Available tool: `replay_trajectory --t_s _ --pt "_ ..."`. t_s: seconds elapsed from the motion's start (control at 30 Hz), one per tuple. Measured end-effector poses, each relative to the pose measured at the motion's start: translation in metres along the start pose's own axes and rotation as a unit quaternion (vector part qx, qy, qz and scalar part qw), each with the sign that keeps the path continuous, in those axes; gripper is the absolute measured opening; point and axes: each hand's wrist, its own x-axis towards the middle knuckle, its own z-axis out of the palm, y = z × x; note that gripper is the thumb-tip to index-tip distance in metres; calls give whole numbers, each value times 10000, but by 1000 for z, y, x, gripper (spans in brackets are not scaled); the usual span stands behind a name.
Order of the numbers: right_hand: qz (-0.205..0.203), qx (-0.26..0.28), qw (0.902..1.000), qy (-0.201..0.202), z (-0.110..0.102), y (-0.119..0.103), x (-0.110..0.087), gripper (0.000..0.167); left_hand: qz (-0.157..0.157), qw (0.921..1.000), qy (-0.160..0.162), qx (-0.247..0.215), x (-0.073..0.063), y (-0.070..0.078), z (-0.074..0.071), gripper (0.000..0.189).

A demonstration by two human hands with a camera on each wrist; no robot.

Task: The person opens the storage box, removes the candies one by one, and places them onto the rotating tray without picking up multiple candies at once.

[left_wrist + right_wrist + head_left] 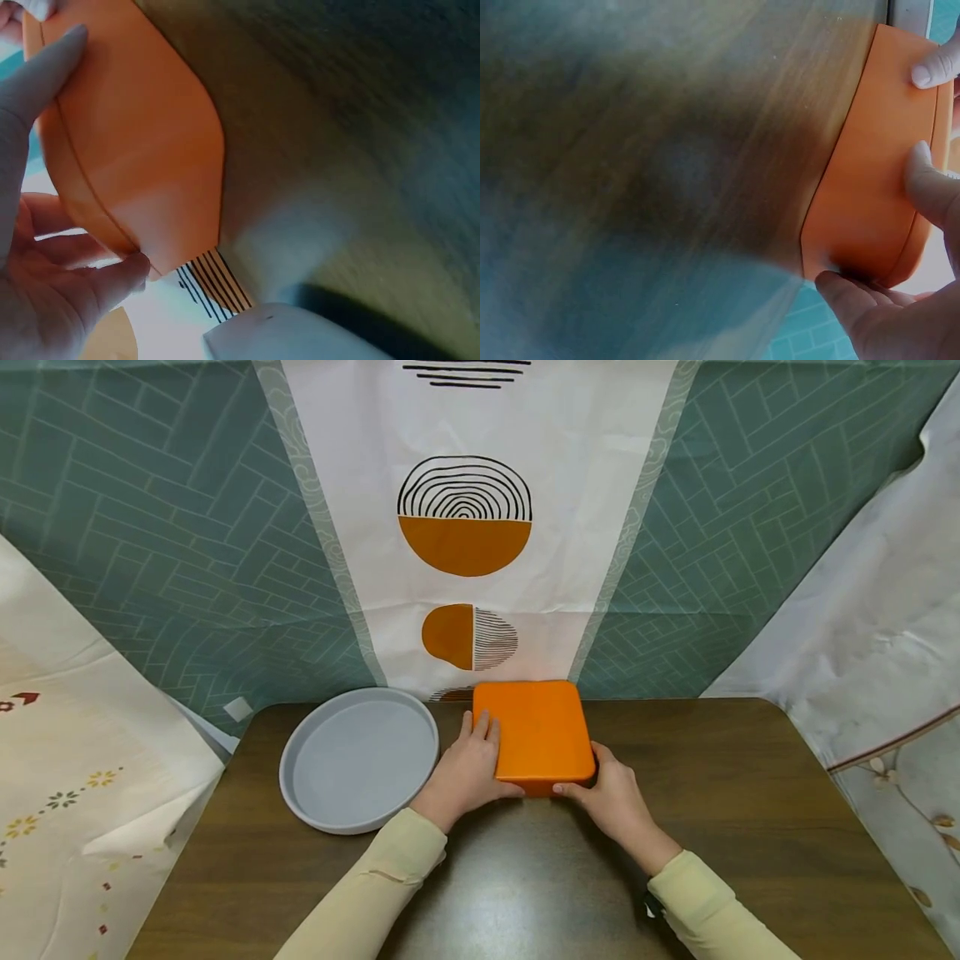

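A square orange box (536, 735) with rounded corners sits at the table's back edge; a thin seam below its top shows in both wrist views. My left hand (468, 768) holds its left side, thumb on the front face and fingers along the left edge of the lid. My right hand (618, 797) grips the front right corner, its thumb on the front and its fingers along the right side. Left of the box lies a round grey tray (360, 760) with a low raised rim, close beside my left wrist.
The brown wooden table (750, 827) extends to the right and toward me. A green and white patterned cloth (652, 643) hangs right behind the box and tray. Light fabrics hang on the left and right sides.
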Motion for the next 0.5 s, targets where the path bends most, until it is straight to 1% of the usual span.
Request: replay_trajectory --t_s 0.17,0.3,0.4,0.5 --pt "-98 -80 9998 184 1 0 1 97 81 9999 -93 22 1 0 2 118" --pt "-97 -163 9995 272 2 1 2 98 146 9995 -85 252 0 0 4 117" --pt "-128 -76 9995 261 3 3 2 98 164 9990 -33 412 1 2 4 116" --pt "-147 171 9992 325 3 5 2 96 150 9990 -77 423 2 3 3 116"
